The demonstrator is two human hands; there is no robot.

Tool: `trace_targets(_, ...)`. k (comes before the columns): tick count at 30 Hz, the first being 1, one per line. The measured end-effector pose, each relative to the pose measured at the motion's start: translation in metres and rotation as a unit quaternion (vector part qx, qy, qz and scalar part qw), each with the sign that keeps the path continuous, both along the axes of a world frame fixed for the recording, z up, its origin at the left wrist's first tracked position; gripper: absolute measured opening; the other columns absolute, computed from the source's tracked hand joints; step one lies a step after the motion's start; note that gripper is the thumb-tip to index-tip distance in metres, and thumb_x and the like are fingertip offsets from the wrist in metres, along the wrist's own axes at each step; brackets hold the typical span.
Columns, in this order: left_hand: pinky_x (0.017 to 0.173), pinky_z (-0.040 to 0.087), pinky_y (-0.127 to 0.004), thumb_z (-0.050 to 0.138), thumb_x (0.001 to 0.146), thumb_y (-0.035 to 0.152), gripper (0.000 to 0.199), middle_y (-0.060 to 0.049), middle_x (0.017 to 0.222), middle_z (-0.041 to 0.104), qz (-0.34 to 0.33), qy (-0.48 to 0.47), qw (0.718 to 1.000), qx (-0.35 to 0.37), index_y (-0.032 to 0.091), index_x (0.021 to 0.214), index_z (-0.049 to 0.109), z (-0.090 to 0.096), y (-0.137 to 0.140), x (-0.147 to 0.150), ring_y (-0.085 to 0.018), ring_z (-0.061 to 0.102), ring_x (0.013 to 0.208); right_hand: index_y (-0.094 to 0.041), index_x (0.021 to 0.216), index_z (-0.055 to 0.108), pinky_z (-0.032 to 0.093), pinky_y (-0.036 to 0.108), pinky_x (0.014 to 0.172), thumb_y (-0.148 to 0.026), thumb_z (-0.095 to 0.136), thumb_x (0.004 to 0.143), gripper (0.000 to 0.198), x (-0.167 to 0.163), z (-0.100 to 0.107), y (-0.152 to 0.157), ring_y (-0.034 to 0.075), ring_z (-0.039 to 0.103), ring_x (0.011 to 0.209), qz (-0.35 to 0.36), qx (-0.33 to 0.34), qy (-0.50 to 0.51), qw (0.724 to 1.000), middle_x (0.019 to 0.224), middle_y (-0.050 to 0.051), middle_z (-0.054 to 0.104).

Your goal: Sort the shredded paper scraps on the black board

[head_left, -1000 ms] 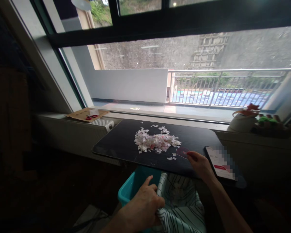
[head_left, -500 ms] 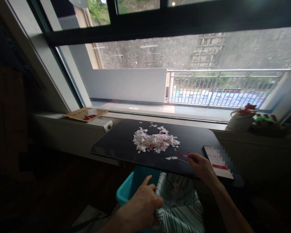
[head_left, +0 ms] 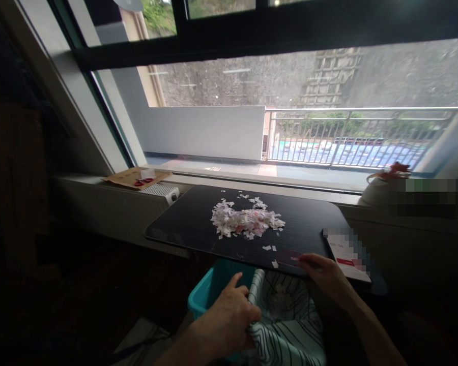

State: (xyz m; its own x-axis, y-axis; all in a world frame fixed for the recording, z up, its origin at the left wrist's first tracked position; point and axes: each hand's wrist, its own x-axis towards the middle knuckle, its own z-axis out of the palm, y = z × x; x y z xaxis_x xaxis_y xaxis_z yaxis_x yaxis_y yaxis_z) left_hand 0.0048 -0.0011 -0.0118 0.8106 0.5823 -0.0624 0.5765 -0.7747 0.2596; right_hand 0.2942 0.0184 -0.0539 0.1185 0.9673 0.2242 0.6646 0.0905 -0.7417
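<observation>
My right hand [head_left: 322, 269] is closed in a pinch on a thin, see-through reddish sheet [head_left: 288, 257], held low at the front edge of the black table [head_left: 187, 218]. A few loose paper scraps [head_left: 269, 248] lie beside the sheet. Farther back spreads a heap of small white and pinkish paper scraps [head_left: 248, 221]. Below the table, my left hand [head_left: 232, 310] grips the rim of a striped cloth bin [head_left: 286, 335], its index finger stretched forward. Some pale scraps are inside that bin. Left of it stands a turquoise bin [head_left: 202, 295], partly hidden by my left hand.
A phone [head_left: 345, 256] lies at the table's right side. On the sill to the left are red scissors [head_left: 144, 181] on brown paper [head_left: 124, 178]. A white pot [head_left: 379, 193] stands at the sill's right, and a radiator [head_left: 162, 193] sits behind the table's left end.
My right hand and the reddish sheet have moved toward the table's front edge. One paper scrap has shifted toward that edge. My left hand keeps its grip on the striped bin.
</observation>
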Motion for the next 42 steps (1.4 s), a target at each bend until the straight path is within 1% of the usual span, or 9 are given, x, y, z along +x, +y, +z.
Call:
trace_targets(4,0.111,0.015,-0.046,0.077,0.065,0.035,0.021,0.004,0.061,0.054,-0.006,-0.002,1.000,-0.005,0.021,0.063,0.061,0.001,0.000,0.003,-0.019,0.059,0.078,-0.022,0.091,0.074,0.052,0.030,0.075,-0.039,0.056,0.082,0.026,0.000,-0.009,0.000,0.022,0.068,0.085,-0.023,0.038,-0.002,0.999,0.090,0.004,0.074)
trace_targets(9,0.110,0.017,-0.048,0.077,0.065,0.036,0.021,0.003,0.063,0.056,0.004,-0.006,1.000,-0.008,0.021,0.064,0.062,-0.001,0.004,0.000,-0.019,0.059,0.077,-0.023,0.093,0.074,0.052,0.032,0.077,-0.035,0.053,0.087,0.025,-0.013,-0.017,-0.009,0.021,0.066,0.084,0.047,0.063,-0.035,0.996,0.089,0.005,0.072)
trace_targets(14,0.111,0.014,-0.049,0.075,0.067,0.035,0.019,0.004,0.061,0.056,0.021,-0.018,0.999,-0.044,0.021,0.065,0.062,0.005,0.006,-0.007,-0.019,0.059,0.079,-0.025,0.092,0.073,0.052,0.034,0.079,-0.034,0.054,0.089,0.021,-0.018,-0.020,-0.027,0.022,0.064,0.087,0.081,0.086,-0.059,0.991,0.089,0.005,0.072)
trace_targets(20,0.109,0.016,-0.053,0.071,0.071,0.034,0.018,0.004,0.061,0.056,0.033,-0.022,0.998,-0.057,0.021,0.063,0.061,0.011,0.007,-0.012,-0.020,0.059,0.078,-0.022,0.094,0.072,0.053,0.035,0.078,-0.034,0.051,0.089,0.025,-0.011,-0.021,-0.014,0.023,0.065,0.086,0.027,0.114,-0.063,0.991,0.091,0.007,0.071)
trace_targets(23,0.109,0.018,-0.053,0.072,0.071,0.035,0.021,0.004,0.059,0.055,0.043,-0.030,0.997,-0.060,0.021,0.061,0.059,0.012,0.007,-0.016,-0.020,0.059,0.077,-0.022,0.092,0.072,0.053,0.034,0.077,-0.034,0.051,0.089,0.024,-0.012,-0.020,-0.013,0.022,0.065,0.085,0.045,0.102,-0.066,0.992,0.089,0.007,0.071)
trace_targets(29,0.109,0.017,-0.052,0.072,0.070,0.035,0.020,0.004,0.059,0.055,0.042,-0.014,0.998,-0.039,0.021,0.062,0.060,0.010,0.010,-0.017,-0.020,0.059,0.078,-0.023,0.093,0.072,0.053,0.032,0.077,-0.032,0.051,0.090,0.023,-0.023,-0.012,-0.021,0.021,0.065,0.085,0.099,0.090,-0.056,0.989,0.091,0.007,0.071)
trace_targets(33,0.110,0.016,-0.051,0.072,0.071,0.035,0.018,0.004,0.060,0.057,0.034,-0.006,0.999,-0.039,0.022,0.065,0.062,0.009,0.009,-0.015,-0.021,0.059,0.080,-0.024,0.094,0.073,0.052,0.032,0.077,-0.030,0.052,0.089,0.023,-0.044,-0.001,-0.002,0.021,0.064,0.086,0.120,0.113,-0.080,0.983,0.091,0.006,0.072)
trace_targets(37,0.110,0.015,-0.049,0.073,0.070,0.032,0.019,0.004,0.057,0.055,0.040,-0.008,0.998,-0.036,0.021,0.063,0.060,0.009,0.008,-0.019,-0.020,0.059,0.078,-0.025,0.095,0.073,0.050,0.033,0.076,-0.027,0.050,0.090,0.023,-0.060,0.008,0.013,0.021,0.064,0.086,0.154,0.106,-0.122,0.975,0.093,0.005,0.072)
trace_targets(42,0.110,0.015,-0.049,0.073,0.069,0.034,0.019,0.004,0.059,0.055,0.045,-0.004,0.999,-0.027,0.021,0.064,0.061,0.007,0.010,-0.024,-0.020,0.059,0.078,-0.025,0.095,0.072,0.048,0.035,0.076,-0.024,0.052,0.090,0.022,-0.055,0.015,0.005,0.021,0.064,0.084,0.172,0.087,-0.177,0.965,0.093,0.004,0.072)
